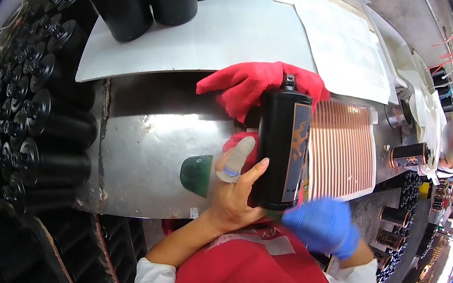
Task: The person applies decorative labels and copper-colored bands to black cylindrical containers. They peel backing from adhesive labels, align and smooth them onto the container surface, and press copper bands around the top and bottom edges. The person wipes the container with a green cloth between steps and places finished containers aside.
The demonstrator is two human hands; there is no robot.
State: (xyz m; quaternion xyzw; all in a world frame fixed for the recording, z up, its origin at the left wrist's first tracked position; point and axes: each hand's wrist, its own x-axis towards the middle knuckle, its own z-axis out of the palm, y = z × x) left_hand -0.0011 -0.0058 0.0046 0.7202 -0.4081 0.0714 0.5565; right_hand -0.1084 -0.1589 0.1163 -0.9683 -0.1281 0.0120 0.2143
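Head view
Bottle: tall black cylindrical bottle with a small black cap and an orange-and-grey label, held tilted above the steel worktable, beside the striped orange sheet.
Left hand: bare, finger bandaged, wrapped around the bottle.
Right hand: blue-gloved, blurred at the bottle's base; grip cannot be told.
Behind: red cloth.

Rows of black bottles lie stacked at the left of the metal table. A red cloth rests beside a striped sheet, and white paper lies beyond.
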